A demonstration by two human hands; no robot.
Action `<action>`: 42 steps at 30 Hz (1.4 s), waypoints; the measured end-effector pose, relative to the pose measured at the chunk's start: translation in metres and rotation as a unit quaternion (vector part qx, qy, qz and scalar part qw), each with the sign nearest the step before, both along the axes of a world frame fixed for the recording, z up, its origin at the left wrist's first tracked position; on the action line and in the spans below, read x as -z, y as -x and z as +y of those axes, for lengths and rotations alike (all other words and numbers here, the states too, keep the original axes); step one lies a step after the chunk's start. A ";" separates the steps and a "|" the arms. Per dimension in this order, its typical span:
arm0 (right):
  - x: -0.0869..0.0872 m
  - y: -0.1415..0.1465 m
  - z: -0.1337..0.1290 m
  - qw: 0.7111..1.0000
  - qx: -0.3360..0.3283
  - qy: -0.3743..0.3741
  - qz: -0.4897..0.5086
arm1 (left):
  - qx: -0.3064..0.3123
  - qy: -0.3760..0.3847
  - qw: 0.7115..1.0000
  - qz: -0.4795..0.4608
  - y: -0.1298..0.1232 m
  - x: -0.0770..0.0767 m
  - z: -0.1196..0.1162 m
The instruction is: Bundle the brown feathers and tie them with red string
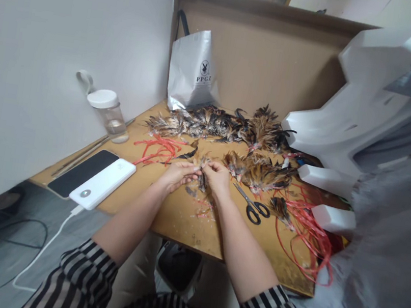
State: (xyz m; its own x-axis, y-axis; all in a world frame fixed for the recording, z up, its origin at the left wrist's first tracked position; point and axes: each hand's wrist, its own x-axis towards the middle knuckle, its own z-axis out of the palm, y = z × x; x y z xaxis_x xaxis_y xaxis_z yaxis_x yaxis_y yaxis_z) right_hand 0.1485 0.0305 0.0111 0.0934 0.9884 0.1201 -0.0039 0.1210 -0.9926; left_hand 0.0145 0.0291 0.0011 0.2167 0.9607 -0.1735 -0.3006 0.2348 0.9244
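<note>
Over the middle of the wooden table, my left hand (181, 175) and my right hand (216, 177) meet with their fingertips pinched together. Both hold a small bunch of brown feathers (201, 180), partly hidden by the fingers. Just right of my right hand lie more brown feather bunches (260, 172). Black-handled scissors (252, 204) rest on the table below them, blades pointing toward my right hand. Red plastic strips (157, 149) lie left of my left hand, beside a few dark loose feathers. Small red and pale scraps (205, 209) are scattered under my wrists.
A long feather pile (217, 125) lines the back, near a silver bag (195, 70). On the left stand a lidded bottle (109, 114), a phone (83, 172) and a cabled white power bank (102, 183). Tangled red strips (310, 231) and white foam (350, 114) occupy the right side.
</note>
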 end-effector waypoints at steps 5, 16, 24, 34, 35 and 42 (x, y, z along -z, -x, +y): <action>0.000 0.001 -0.001 1.000 0.002 -0.013 0.006 | -0.005 0.004 1.000 -0.022 0.000 0.001 0.001; 0.000 0.000 0.000 0.999 -0.027 0.011 0.032 | -0.006 -0.009 1.000 -0.022 0.001 -0.001 0.001; -0.007 -0.014 0.001 0.988 -0.103 0.082 0.075 | -0.009 -0.013 1.000 -0.016 0.005 -0.006 -0.001; -0.010 -0.010 -0.003 0.989 -0.102 0.084 0.059 | 0.048 -0.001 0.999 -0.008 0.006 -0.004 -0.002; -0.010 -0.010 -0.003 0.989 -0.103 0.086 0.058 | 0.047 -0.001 0.999 -0.008 0.006 -0.004 -0.002; -0.007 -0.012 -0.001 0.988 -0.106 0.090 0.067 | 0.048 0.008 0.999 0.002 0.004 -0.004 -0.003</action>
